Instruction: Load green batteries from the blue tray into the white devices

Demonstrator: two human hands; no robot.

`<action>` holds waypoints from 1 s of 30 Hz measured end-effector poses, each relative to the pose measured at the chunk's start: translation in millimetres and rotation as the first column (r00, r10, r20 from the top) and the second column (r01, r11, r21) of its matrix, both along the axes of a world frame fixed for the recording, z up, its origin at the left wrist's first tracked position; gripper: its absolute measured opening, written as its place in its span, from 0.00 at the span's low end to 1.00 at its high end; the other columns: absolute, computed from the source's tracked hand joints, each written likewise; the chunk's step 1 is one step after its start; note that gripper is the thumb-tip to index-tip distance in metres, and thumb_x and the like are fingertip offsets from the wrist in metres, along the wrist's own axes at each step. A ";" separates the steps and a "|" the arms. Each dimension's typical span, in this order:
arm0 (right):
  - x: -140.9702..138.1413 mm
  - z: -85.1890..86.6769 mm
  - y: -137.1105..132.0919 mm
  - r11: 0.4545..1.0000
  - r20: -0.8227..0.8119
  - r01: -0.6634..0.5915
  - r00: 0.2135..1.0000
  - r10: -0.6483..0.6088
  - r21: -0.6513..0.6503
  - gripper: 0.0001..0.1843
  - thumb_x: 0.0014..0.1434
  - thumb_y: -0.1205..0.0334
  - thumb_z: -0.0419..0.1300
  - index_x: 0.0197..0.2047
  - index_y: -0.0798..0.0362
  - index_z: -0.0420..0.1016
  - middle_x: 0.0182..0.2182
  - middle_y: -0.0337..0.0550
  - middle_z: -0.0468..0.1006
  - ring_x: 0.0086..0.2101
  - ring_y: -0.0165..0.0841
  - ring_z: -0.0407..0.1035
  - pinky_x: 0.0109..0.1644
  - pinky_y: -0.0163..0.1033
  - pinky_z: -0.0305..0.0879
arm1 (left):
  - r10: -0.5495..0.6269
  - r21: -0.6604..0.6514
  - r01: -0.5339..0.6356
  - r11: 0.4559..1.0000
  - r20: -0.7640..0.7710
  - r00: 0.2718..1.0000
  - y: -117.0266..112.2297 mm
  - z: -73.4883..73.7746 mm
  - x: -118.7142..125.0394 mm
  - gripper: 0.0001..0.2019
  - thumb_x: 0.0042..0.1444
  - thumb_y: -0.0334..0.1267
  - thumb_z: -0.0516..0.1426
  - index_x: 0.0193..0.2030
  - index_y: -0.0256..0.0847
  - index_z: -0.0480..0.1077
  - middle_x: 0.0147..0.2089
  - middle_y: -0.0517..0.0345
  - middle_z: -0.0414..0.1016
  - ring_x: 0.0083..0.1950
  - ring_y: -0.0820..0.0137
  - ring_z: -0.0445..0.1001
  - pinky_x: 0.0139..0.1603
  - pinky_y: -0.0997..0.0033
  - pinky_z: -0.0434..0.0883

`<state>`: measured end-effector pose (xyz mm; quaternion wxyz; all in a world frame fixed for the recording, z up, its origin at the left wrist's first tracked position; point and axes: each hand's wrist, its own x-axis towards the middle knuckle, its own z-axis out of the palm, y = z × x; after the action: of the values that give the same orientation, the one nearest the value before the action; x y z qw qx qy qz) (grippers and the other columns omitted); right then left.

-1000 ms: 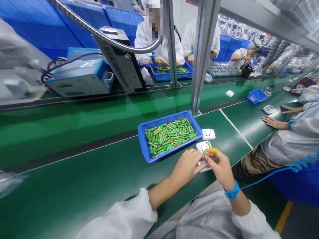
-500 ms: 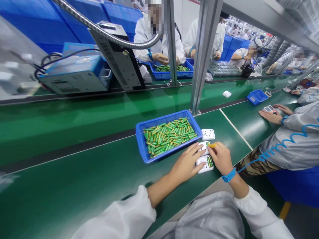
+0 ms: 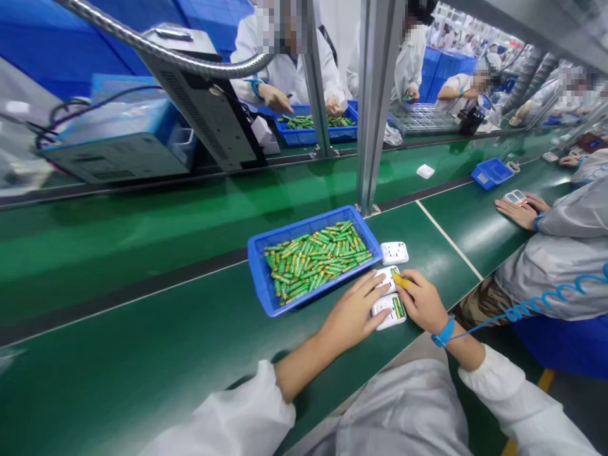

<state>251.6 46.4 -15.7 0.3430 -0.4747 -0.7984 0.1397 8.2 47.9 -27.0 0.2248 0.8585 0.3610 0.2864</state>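
Observation:
Three white palm-sized devices lie in a column on the green bench. The lowest white device (image 3: 382,304) shows green batteries (image 3: 398,307) in its open compartment. My left hand (image 3: 349,311) rests with fingers spread over the middle white device (image 3: 380,273), its thumb on the lowest one. My right hand (image 3: 422,303) is curled at the middle device's compartment, where green shows. A yellow piece (image 3: 401,281), perhaps a finger cover, is at its fingertips; anything pinched there is hidden. Beyond my hands lies the far white device (image 3: 395,253), beside the blue bin.
A blue bin (image 3: 260,278) full of green batteries (image 3: 318,259) stands left of the devices. A metal post (image 3: 373,114) rises behind it. At right a co-worker's hands (image 3: 520,212) rest by another device. A blue coiled cord (image 3: 546,294) runs from my right wrist strap.
My right fingertips have shifted slightly at the middle device, and more green shows in its compartment. My left hand stays in place. The co-worker across has moved their hands apart over their bin.

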 end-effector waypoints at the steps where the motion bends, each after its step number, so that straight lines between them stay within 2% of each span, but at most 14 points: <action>1: 2.7 3.2 1.1 0.999 -0.010 -0.029 1.000 0.028 -0.021 0.15 0.78 0.63 0.57 0.58 0.49 0.84 0.55 0.54 0.81 0.54 0.44 0.79 0.61 0.53 0.79 | -0.001 0.005 0.001 1.000 -0.004 1.000 0.2 -0.1 -0.3 0.25 0.73 0.42 0.64 0.73 0.40 0.72 0.78 0.44 0.68 0.82 0.47 0.63 0.81 0.41 0.67; 4: 15.3 13.6 9.0 0.990 -0.076 -0.099 0.993 0.092 -0.097 0.16 0.77 0.64 0.56 0.60 0.48 0.82 0.54 0.51 0.82 0.52 0.41 0.79 0.58 0.50 0.79 | 0.004 0.013 -0.004 1.000 -0.005 1.000 0.5 -0.4 -2.0 0.24 0.73 0.42 0.63 0.72 0.39 0.72 0.78 0.43 0.69 0.81 0.46 0.63 0.80 0.40 0.69; 7: 26.9 20.1 25.3 0.975 -0.064 -0.108 0.993 0.097 -0.194 0.14 0.76 0.66 0.56 0.56 0.50 0.82 0.47 0.47 0.83 0.45 0.38 0.79 0.51 0.44 0.77 | 0.007 0.008 -0.007 1.000 0.011 1.000 -0.2 -0.6 -3.8 0.23 0.74 0.42 0.62 0.73 0.41 0.72 0.78 0.44 0.69 0.81 0.47 0.63 0.80 0.40 0.69; 10: 28.4 25.6 45.6 0.954 0.050 -0.127 0.988 0.146 -0.273 0.11 0.74 0.69 0.58 0.51 0.52 0.82 0.42 0.45 0.84 0.42 0.36 0.78 0.50 0.41 0.74 | 0.003 0.009 -0.003 1.000 0.019 1.000 -0.4 -1.0 -5.2 0.23 0.74 0.42 0.62 0.73 0.43 0.72 0.78 0.44 0.69 0.82 0.48 0.63 0.80 0.40 0.68; 13: 22.7 37.3 62.1 0.937 0.158 -0.185 0.958 0.239 -0.298 0.08 0.72 0.72 0.61 0.48 0.54 0.81 0.41 0.46 0.84 0.40 0.36 0.77 0.50 0.40 0.72 | 0.000 0.023 0.000 1.000 0.012 1.000 0.1 -0.9 -6.1 0.23 0.75 0.42 0.61 0.73 0.42 0.71 0.78 0.43 0.69 0.81 0.48 0.63 0.79 0.39 0.69; 17: 18.5 58.1 73.2 0.905 0.316 -0.267 0.872 0.374 -0.332 0.07 0.70 0.71 0.66 0.50 0.55 0.81 0.40 0.47 0.85 0.39 0.37 0.78 0.47 0.40 0.72 | -0.001 0.049 0.001 0.999 0.004 1.000 0.2 0.8 -6.7 0.22 0.76 0.42 0.60 0.73 0.40 0.71 0.77 0.43 0.70 0.81 0.47 0.64 0.79 0.40 0.70; 20: 20.9 66.0 76.7 0.893 0.395 -0.302 0.815 0.423 -0.332 0.08 0.71 0.69 0.67 0.52 0.55 0.82 0.39 0.47 0.86 0.40 0.40 0.80 0.47 0.42 0.73 | -0.002 0.052 0.002 0.999 -0.010 1.000 -0.4 1.6 -6.6 0.23 0.76 0.43 0.61 0.73 0.41 0.71 0.77 0.43 0.69 0.81 0.47 0.64 0.79 0.40 0.71; 23: 26.6 63.6 78.5 0.882 0.390 -0.345 0.801 0.455 -0.320 0.07 0.73 0.66 0.66 0.53 0.54 0.82 0.41 0.48 0.86 0.40 0.39 0.80 0.47 0.41 0.74 | 0.007 0.042 -0.006 0.999 -0.018 1.000 -1.5 1.6 -6.3 0.23 0.76 0.43 0.61 0.73 0.41 0.70 0.78 0.43 0.69 0.81 0.47 0.63 0.78 0.40 0.71; 30: 42.0 39.5 79.3 0.886 0.209 -0.399 0.870 0.447 -0.236 0.10 0.77 0.58 0.64 0.54 0.52 0.83 0.41 0.46 0.86 0.39 0.37 0.81 0.46 0.40 0.77 | 0.007 -0.007 -0.007 1.000 -0.007 1.000 -5.6 7.0 -8.0 0.24 0.75 0.41 0.62 0.75 0.42 0.69 0.79 0.44 0.67 0.83 0.48 0.60 0.79 0.41 0.70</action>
<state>293.6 125.7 23.8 0.1515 -0.3313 -0.9043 0.2224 0.3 42.3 -20.0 0.2256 0.8574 0.3658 0.2832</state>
